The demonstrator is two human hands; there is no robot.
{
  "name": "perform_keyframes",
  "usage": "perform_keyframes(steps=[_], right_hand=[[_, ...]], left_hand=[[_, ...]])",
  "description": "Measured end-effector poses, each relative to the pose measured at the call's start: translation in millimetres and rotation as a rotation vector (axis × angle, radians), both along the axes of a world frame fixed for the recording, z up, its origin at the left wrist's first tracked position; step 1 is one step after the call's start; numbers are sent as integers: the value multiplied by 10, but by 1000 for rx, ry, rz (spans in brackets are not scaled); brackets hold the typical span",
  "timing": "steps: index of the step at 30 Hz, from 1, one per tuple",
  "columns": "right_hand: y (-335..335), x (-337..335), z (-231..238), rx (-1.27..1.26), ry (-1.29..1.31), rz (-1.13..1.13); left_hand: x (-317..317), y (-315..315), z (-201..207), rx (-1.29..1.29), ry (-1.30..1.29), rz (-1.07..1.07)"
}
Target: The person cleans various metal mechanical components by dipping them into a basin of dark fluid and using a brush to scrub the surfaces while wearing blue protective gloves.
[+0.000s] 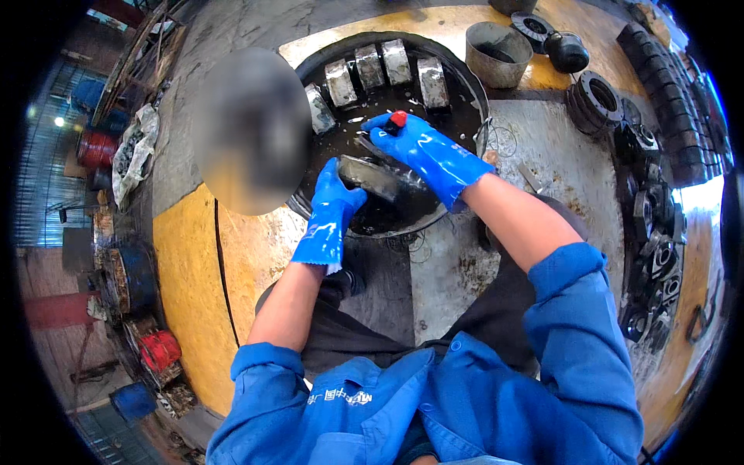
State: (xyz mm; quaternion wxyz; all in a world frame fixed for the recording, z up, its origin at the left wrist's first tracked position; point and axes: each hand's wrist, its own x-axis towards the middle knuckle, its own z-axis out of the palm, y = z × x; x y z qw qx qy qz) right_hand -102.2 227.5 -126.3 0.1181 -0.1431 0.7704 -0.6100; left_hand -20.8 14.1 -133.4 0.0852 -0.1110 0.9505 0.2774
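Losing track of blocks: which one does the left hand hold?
The block nearest the body, in the left hand; the other five blocks sit farther off in the basin, untouched.

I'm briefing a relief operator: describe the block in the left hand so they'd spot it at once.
Find the big round dark tub ahead of the person. Toward its near side, the blue-gloved left hand holds a grey block by one end. It alone is held; five other visible blocks sit around the far side.
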Motion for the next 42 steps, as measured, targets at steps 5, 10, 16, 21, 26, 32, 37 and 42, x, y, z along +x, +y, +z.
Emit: perform_keyframes(steps=[5,10,16,21,26,32,37,42], right_hand=[[12,-31,3,5,-100,90],[150,5,-50,59,-202,79],[383,-69,-136,343,-259,72],[332,71,-172,387,-102,-16],[201,146,-22,141,-40,69],[214,47,140,241,-185,135],[204,-1,70,241,-138,53],[466,-108,-297,239,-51,-91]], left_hand=[[-190,-424,-504,465,76,194],[1,-512,-261,653,-195,250],[199,-275,-106,1249,-386,317],[132,77,-19,1534,-464,589],[-64,190,-258,1820,-514,861],[-71,51,-749,1679,-316,446],[-42,169,-576,1707,-311,596],[-97,421,-368,1629,-321,723]])
